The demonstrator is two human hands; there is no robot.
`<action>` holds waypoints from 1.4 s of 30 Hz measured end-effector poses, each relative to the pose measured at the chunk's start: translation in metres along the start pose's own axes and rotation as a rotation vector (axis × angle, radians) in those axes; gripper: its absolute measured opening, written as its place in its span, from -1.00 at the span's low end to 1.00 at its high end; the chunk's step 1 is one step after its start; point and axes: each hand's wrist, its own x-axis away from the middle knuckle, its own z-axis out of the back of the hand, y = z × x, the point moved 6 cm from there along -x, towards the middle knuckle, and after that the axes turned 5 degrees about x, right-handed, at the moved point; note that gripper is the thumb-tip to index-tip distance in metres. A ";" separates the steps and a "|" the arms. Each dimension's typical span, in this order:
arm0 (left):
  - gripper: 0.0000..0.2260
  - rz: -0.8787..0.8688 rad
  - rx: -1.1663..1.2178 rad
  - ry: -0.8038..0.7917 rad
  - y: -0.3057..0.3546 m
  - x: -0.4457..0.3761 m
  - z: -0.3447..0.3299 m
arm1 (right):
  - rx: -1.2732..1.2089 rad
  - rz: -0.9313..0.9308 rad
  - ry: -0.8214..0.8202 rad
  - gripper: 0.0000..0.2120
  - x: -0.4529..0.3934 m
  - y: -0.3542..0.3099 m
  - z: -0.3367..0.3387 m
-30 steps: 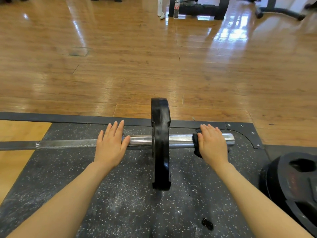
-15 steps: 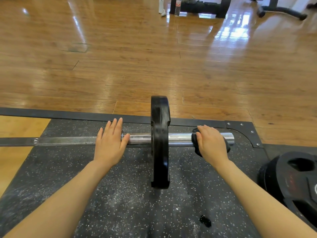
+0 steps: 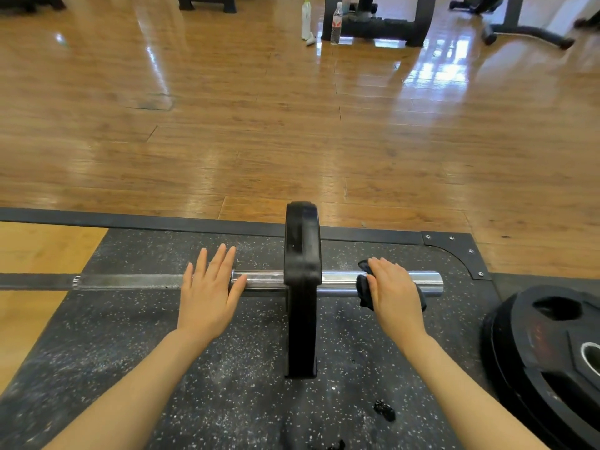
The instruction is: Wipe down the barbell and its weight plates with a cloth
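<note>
cloth [image 3: 365, 289] slid inward, speckled mat [image 3: 227, 384], wood floor [image 3: 292, 141]

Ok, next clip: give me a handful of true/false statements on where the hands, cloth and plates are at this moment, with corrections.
1. The right hand presses a dark cloth on the barbell sleeve. True.
2. The left hand grips the cloth. False: it lies flat and open on the bar, with no cloth.
3. One weight plate stands upright on the bar, between the hands. True.
4. The cloth is on the left side of that plate. False: it is on the right, toward the bar's end.
5. Loose plates lie on the mat at right. True.
</note>
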 end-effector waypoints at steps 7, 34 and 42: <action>-0.43 -0.061 -0.021 0.041 0.001 0.026 0.013 | -0.055 -0.005 0.045 -0.76 0.039 0.000 0.006; -0.43 0.017 -0.026 0.099 0.024 0.014 0.007 | 0.048 0.064 -0.028 -0.62 0.051 -0.020 0.009; -0.42 0.020 -0.045 0.077 0.023 0.007 0.005 | -0.169 0.247 -0.139 -0.64 0.045 -0.085 -0.011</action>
